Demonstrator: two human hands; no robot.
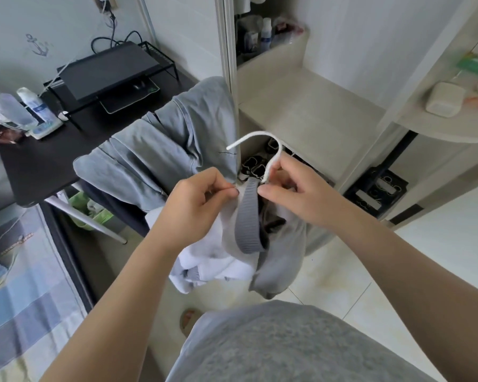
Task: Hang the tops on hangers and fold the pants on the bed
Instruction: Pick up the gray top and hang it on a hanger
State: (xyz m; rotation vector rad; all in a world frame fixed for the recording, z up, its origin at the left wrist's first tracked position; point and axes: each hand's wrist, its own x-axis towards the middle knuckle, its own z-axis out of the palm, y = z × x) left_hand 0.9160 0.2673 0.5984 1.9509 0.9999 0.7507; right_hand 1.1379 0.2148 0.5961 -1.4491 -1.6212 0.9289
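A white and grey top (240,255) with a grey ribbed collar (249,216) hangs in front of me. A white hanger hook (276,150) sticks up out of the collar; the rest of the hanger is hidden inside the cloth. My left hand (202,199) pinches the collar's left edge. My right hand (290,186) grips the base of the hook at the collar. Grey-blue pants (160,153) lie draped over a chair back behind the top. A strip of the bed (25,299), with a blue checked sheet, shows at the lower left.
A black desk (39,161) at the left carries a laptop on a stand (108,70) and bottles (36,103). An open beige wardrobe (309,111) stands straight ahead, with rounded side shelves (453,117) at the right. Pale floor tiles (425,257) spread at the lower right.
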